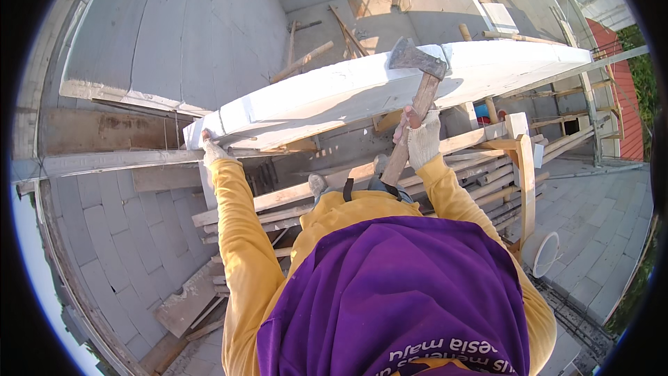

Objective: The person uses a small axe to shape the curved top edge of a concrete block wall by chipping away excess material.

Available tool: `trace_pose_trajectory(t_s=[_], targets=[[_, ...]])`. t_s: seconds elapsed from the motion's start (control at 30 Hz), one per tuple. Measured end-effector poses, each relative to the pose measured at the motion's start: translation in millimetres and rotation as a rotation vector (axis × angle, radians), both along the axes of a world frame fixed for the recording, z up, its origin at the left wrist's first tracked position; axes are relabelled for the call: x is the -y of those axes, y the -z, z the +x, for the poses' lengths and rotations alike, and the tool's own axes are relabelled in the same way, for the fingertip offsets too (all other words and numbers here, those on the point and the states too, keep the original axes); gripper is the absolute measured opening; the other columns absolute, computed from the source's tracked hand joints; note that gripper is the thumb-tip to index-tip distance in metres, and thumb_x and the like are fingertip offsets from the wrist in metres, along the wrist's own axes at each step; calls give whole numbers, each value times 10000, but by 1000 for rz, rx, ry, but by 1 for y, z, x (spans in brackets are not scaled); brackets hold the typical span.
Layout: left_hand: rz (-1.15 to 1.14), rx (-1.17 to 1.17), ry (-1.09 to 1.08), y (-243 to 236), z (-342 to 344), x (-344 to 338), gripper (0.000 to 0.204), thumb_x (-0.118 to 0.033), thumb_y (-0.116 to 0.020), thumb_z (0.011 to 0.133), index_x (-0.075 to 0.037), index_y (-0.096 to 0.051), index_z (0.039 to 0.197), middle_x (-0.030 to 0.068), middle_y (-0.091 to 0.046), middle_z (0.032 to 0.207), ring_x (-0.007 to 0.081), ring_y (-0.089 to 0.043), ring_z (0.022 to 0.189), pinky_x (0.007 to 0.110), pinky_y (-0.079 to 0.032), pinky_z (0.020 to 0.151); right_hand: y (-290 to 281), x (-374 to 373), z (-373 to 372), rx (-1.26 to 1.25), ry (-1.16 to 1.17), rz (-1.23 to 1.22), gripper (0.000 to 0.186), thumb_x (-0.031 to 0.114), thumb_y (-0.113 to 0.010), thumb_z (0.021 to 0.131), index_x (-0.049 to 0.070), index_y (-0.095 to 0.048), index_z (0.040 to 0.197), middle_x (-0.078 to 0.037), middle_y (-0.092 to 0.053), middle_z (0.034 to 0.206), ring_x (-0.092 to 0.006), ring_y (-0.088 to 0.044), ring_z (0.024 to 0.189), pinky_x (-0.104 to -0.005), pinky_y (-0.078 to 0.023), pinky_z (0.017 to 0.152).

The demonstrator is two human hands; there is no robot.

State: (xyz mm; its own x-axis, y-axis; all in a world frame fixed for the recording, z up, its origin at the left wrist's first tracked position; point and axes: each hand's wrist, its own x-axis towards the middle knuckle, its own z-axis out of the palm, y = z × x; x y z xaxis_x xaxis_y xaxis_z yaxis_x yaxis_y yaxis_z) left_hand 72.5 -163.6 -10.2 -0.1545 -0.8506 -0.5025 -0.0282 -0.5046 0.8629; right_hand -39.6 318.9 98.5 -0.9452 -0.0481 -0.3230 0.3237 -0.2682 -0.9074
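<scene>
A long white panel [316, 104] lies across the middle of the view, with dark grooves across it. My gloved left hand [213, 149] grips it at its left end, fingertips on the edge. My gloved right hand [419, 134] is closed round the wooden handle of an axe [421, 63], whose grey metal head is raised in front of the panel's top, near a groove. The handle's lower end hangs down toward my yellow clothing.
Below me are timber beams and poles [487, 184] and a white bucket [539, 254]. Grey block walls [167, 28] with loose wood stand beyond the panel. A metal rail [69, 166] runs leftward, and a red roof [619, 90] shows at right.
</scene>
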Motion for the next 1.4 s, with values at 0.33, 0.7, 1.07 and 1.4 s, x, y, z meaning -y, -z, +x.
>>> trace_pose_trajectory(t_s=[0.33,0.7,1.07,1.4], targets=[[7,8,28,-4,-1,-3,791,-679,-721,833,-163,-528,1400,93,-565,1347,273,-548,1196,456,-405,1009,-17,-4,-4,-56,0,11,319,287,-722,958,93,-503,1087,-32,-561,763,-142,-596,527,-294,-508,459],[22,6,-13,-5,-2,-4,750,-647,-727,844,-125,-559,1355,80,-591,1297,259,-567,1140,434,-420,967,-18,-6,-2,-4,-203,104,306,232,-703,967,64,-491,1108,-32,-554,743,-152,-588,499,-299,-499,444],[5,3,-43,-19,-4,-16,804,-622,-761,852,3,-572,1321,145,-627,1248,286,-620,1106,415,-493,930,-19,-3,-12,37,-343,187,324,277,-707,976,62,-503,1107,-46,-565,753,-152,-605,505,-292,-500,430],[-9,-19,-44,-2,1,-1,864,-630,-773,847,30,-553,1360,149,-616,1319,290,-623,1118,415,-496,944,-12,8,-22,67,-325,86,347,301,-743,937,93,-504,1080,-40,-575,769,-158,-598,517,-305,-509,452]])
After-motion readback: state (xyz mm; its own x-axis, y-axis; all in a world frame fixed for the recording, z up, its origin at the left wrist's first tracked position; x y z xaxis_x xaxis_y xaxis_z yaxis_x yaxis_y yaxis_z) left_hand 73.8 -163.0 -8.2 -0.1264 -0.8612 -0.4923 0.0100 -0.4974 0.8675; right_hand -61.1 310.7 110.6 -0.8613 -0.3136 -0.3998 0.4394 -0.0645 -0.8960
